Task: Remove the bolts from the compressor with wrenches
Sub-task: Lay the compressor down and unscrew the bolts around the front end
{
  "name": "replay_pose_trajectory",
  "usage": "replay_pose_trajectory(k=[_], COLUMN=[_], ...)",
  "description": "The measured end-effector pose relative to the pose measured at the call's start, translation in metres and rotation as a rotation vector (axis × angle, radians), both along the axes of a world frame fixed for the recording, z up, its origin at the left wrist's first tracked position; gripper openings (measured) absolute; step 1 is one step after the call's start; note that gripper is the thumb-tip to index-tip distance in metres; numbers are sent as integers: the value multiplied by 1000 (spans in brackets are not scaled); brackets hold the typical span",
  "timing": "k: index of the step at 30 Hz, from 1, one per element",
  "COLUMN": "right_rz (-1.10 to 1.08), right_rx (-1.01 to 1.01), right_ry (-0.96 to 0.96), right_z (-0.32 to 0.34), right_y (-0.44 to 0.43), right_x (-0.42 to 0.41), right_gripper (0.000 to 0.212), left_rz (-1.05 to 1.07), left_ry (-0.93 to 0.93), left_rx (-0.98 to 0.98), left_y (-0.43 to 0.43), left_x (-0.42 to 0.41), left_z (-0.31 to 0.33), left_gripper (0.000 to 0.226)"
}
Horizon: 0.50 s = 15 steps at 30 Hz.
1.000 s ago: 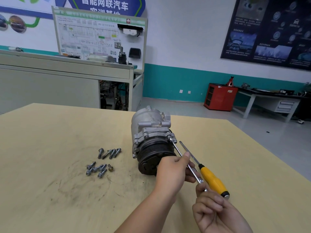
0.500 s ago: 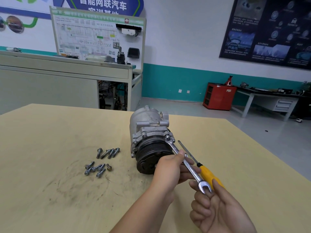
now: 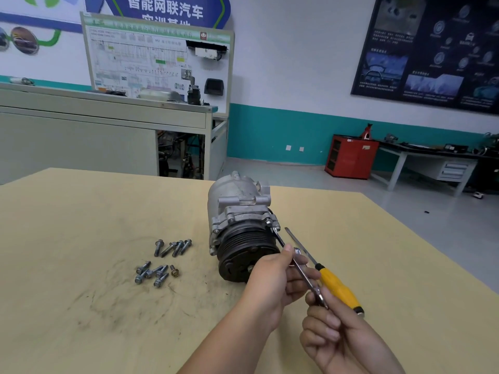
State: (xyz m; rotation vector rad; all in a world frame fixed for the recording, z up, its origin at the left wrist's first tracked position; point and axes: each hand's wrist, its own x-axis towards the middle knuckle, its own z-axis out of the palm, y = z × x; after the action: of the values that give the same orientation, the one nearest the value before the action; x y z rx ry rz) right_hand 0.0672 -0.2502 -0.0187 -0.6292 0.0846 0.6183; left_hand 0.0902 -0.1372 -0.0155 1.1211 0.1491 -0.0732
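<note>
A grey compressor [image 3: 237,209] with a black pulley lies on the yellow table [image 3: 81,225], pulley toward me. A slim steel wrench [image 3: 299,268] has its far end on a bolt [image 3: 270,222] at the compressor's right flange. My left hand [image 3: 272,282] holds the wrench at mid-shank, thumb on top. My right hand [image 3: 334,330] grips the wrench's near end with curled fingers. Several removed bolts [image 3: 162,261] lie loose on the table left of the compressor.
A yellow-handled screwdriver [image 3: 334,287] lies on the table just right of the wrench. Grey workbenches and a display board stand behind the table's far edge; a red cabinet [image 3: 351,156] stands by the back wall.
The wrench's near end has swung down and turned edge-on. My right hand has closed its fingers round that end; half a second ago they were looser under it.
</note>
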Motion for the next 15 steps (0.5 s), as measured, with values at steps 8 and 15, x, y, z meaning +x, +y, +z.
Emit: replay_pose_trajectory(k=[8, 15], right_rz=[-45, -42], right_rx=[-200, -343], right_ry=[-95, -63], right_z=[-3, -1], right_y=[1, -3], right_x=[-6, -4], right_gripper=[53, 21], left_rz=[-13, -6], left_ry=[-91, -134], left_rx=[130, 191], left_y=[0, -3], left_x=[-3, -8], left_z=[-1, 1], left_gripper=[37, 40])
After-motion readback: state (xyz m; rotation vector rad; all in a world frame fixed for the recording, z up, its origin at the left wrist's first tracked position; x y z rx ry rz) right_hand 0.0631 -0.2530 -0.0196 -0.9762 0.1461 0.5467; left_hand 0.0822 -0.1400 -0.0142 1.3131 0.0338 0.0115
